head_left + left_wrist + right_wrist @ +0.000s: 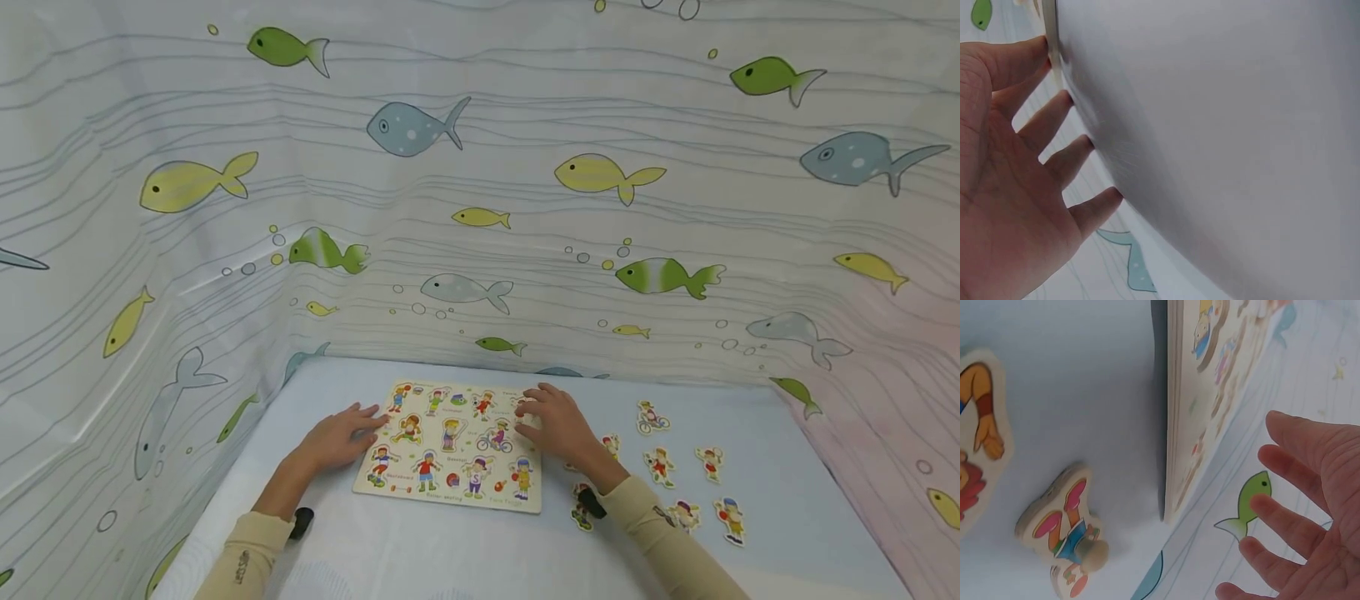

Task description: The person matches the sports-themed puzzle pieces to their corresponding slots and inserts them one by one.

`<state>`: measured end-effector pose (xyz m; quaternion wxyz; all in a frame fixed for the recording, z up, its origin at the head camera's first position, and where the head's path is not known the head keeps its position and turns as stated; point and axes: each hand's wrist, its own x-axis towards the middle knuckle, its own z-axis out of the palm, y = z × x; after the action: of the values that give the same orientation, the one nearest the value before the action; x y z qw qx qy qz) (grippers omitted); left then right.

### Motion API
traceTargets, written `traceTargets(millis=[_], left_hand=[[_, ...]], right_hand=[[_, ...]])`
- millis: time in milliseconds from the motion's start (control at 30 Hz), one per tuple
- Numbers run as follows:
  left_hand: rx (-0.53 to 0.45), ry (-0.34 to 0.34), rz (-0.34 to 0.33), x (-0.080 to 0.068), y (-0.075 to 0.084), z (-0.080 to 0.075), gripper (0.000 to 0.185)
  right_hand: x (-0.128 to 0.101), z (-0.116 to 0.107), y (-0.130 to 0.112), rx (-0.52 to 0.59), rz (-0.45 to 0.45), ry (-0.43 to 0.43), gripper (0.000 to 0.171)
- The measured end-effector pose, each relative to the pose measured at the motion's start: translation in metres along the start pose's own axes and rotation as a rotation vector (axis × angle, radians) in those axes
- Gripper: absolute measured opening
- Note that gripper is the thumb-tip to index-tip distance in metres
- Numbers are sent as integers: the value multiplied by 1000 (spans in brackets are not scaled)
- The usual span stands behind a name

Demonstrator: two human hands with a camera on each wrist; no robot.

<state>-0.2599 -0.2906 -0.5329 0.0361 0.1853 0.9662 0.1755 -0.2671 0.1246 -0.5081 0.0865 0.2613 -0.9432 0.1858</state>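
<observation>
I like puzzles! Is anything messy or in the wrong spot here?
Yes. Several figure pieces lie loose on the table, scattered to the right of the puzzle board instead of sitting in it. The left hand rests at the board's left edge, the right hand over its right side. Nothing looks broken.

A pale curtain [480,208] printed with green, yellow and blue-grey fish, bubbles and thin wavy lines fills the upper and middle of the frame, wrapping round on the left, back and right. At the lower centre lies a table [787,467] under a light blue cloth, evenly lit, with a faint pink tint at the right edge.
</observation>
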Motion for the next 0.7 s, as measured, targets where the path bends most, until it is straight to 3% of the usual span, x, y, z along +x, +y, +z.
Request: traceTargets(millis=[267,700], left_hand=[[-15,25,69,-1,0,-4,38],[-26,22,57,-2,1,-5,39]], right_hand=[[-3,-6,11,-14,40,14,25],[-12,-16,35,-25,70,36,23]])
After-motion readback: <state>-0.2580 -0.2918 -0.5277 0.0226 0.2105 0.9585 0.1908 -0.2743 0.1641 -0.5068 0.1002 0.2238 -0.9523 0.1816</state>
